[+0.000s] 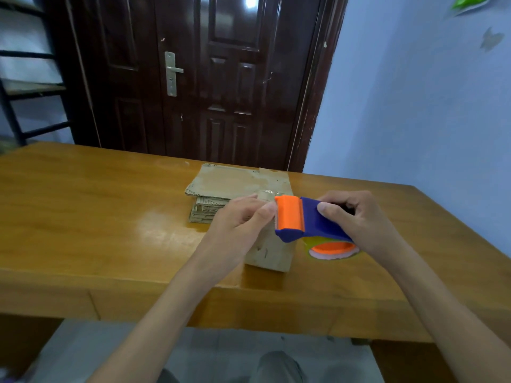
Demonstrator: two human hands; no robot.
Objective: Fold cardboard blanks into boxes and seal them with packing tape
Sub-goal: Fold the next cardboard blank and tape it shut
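A blue and orange tape dispenser (pixel 307 222) with a roll of clear tape is held above the table, and my right hand (pixel 356 219) grips its blue handle. My left hand (pixel 243 219) pinches the tape end at the dispenser's orange front edge. Under both hands stands a folded cardboard box (pixel 272 257), partly hidden by my left hand. Behind it lies a stack of flat cardboard blanks (pixel 235 183) with old tape on the top sheet.
The wooden table (pixel 96 217) stretches left and right of the cardboard. A dark wooden door (pixel 210 78) stands behind the table, a black metal shelf frame (pixel 16 92) at the far left, a blue wall (pixel 428 106) at the right.
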